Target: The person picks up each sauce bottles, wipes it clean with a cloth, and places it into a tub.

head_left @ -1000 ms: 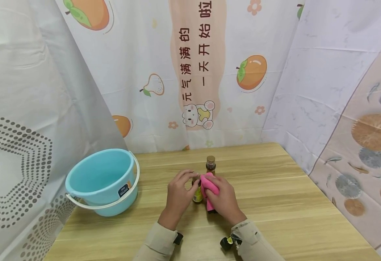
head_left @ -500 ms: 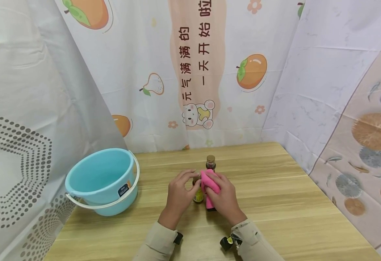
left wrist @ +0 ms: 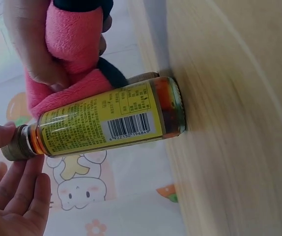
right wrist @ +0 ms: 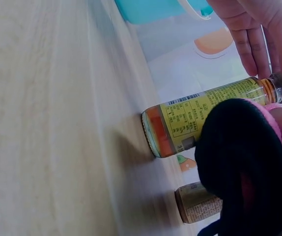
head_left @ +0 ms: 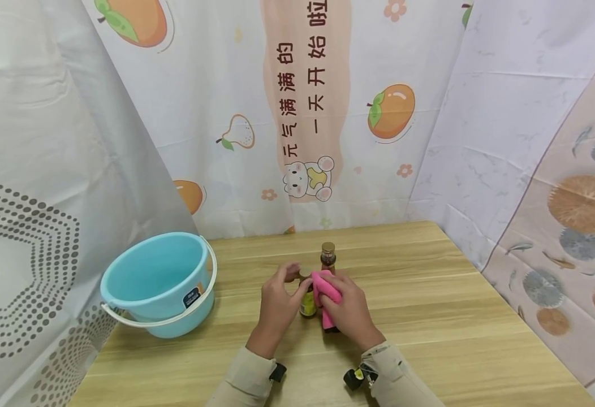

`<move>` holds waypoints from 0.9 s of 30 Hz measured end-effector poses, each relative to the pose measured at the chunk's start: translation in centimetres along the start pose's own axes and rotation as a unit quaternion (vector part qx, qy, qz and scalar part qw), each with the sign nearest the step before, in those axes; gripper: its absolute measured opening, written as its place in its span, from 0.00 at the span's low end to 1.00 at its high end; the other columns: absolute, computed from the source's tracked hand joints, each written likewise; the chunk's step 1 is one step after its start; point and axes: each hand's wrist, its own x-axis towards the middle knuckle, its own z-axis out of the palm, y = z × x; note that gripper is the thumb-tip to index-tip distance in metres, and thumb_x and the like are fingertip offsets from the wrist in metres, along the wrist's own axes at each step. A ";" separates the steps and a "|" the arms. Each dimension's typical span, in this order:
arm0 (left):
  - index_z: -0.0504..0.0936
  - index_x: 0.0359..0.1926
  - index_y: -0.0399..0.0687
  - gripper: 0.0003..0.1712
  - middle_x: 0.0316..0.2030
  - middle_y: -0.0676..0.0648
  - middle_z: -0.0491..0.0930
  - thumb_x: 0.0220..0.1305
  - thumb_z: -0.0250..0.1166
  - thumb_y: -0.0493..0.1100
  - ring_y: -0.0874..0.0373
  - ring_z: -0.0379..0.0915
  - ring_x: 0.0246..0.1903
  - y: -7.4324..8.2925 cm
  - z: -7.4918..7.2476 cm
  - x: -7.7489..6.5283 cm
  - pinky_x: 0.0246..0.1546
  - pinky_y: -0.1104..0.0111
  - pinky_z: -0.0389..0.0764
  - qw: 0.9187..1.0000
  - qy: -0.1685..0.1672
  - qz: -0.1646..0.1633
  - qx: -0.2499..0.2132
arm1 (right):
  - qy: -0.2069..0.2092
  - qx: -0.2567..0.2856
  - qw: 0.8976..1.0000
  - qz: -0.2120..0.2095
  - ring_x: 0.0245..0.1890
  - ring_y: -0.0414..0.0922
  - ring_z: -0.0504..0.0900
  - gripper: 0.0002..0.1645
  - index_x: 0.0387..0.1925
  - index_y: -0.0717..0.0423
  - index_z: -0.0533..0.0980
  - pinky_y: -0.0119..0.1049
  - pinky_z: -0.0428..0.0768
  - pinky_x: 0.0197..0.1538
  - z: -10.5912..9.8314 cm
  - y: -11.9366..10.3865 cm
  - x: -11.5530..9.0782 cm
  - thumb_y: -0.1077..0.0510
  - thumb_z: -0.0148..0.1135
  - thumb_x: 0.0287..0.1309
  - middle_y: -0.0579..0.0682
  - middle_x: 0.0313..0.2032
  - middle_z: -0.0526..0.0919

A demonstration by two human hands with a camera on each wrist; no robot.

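Observation:
A glass bottle (left wrist: 97,123) with a yellow label, brown cap and reddish contents stands on the table. My left hand (head_left: 279,299) pinches its cap (left wrist: 17,145) between thumb and fingers. A folded cloth (head_left: 327,291), pink on one side and black on the other, is gripped in my right hand (head_left: 349,308). In the left wrist view the cloth lies along the bottle's side, near the neck and label. Behind the hands stands a second bottle (head_left: 328,255) with a gold cap, its lower part hidden by the cloth; its base (right wrist: 198,202) shows in the right wrist view.
A light blue bucket (head_left: 150,271) with a white handle stands at the table's left side. The wood-grain table (head_left: 430,316) extends to the right of the hands. Printed curtains (head_left: 226,192) hang around its back and sides.
My left fingers shift at the cap and spread a little farther from the thumb. The cloth in my right hand moves slightly up, then back down, beside the yellow-labelled bottle.

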 end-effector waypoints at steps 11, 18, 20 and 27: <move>0.80 0.56 0.44 0.24 0.45 0.46 0.90 0.62 0.77 0.44 0.54 0.89 0.41 0.1 -0.1 -0.1 0.45 0.59 0.89 0.999 -0.007 -0.034 -0.011 | -0.059 -0.066 0.996 0.022 0.33 0.41 0.78 0.18 0.52 0.46 0.87 0.38 0.80 0.37 0.4 0.8 -0.2 0.56 0.73 0.59 0.51 0.42 0.85; 0.84 0.52 0.42 0.21 0.45 0.46 0.89 0.60 0.78 0.44 0.54 0.88 0.43 0.1 -0.2 -0.2 0.45 0.57 0.89 1.000 -0.003 -0.024 -0.011 | -0.061 -0.072 0.995 0.019 0.33 0.41 0.78 0.18 0.52 0.44 0.87 0.39 0.80 0.37 0.6 1.2 -0.4 0.54 0.74 0.58 0.50 0.41 0.86; 0.86 0.50 0.43 0.20 0.44 0.48 0.88 0.59 0.79 0.45 0.55 0.86 0.43 0.0 -0.1 -0.2 0.44 0.57 0.89 1.000 0.001 -0.016 -0.008 | -0.060 -0.074 0.995 0.013 0.33 0.41 0.78 0.19 0.53 0.45 0.87 0.39 0.80 0.37 0.6 1.3 -0.4 0.55 0.74 0.58 0.50 0.41 0.86; 0.84 0.53 0.44 0.22 0.42 0.46 0.87 0.60 0.78 0.44 0.58 0.85 0.40 -0.2 0.0 -0.3 0.42 0.61 0.89 1.000 0.010 -0.024 -0.010 | -0.055 -0.073 0.996 0.009 0.36 0.41 0.79 0.19 0.53 0.43 0.87 0.40 0.81 0.39 0.7 1.3 -0.3 0.55 0.73 0.59 0.50 0.44 0.86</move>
